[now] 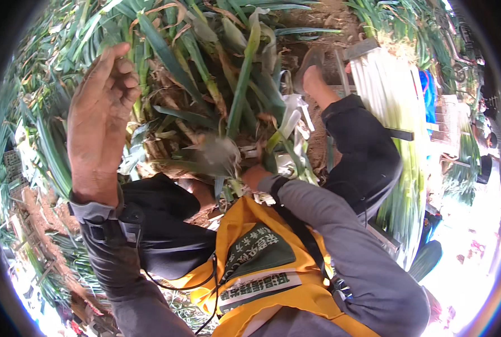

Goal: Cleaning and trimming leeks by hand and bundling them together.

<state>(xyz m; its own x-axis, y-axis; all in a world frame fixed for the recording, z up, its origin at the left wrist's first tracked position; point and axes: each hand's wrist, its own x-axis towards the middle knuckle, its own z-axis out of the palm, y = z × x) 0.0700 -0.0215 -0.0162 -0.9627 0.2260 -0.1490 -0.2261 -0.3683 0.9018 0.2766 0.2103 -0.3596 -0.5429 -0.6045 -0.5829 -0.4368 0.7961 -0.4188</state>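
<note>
My left hand (pixel 101 109) is raised at the left over a heap of long green onions (pixel 191 67). Its palm faces inward, the fingers are loosely bent and apart, and nothing is in it. Low in the middle, between my knees, my right hand (pixel 254 176) is closed beside the onion bases. What it grips is partly hidden. Just left of it, a pale, whitish-brown shape (pixel 219 156) is smeared by motion. Peeled leaves and dry skins (pixel 292 115) lie around the hand. A yellow apron (pixel 262 247) covers my lap.
To the right, a long bundle of trimmed green onions (pixel 394 106) with white stems rests in a metal-and-wood frame (pixel 363 49). Bare soil (pixel 323 17) shows at the top. More onions (pixel 42 140) lie along the left. A mesh crate (pixel 447 121) stands farther right.
</note>
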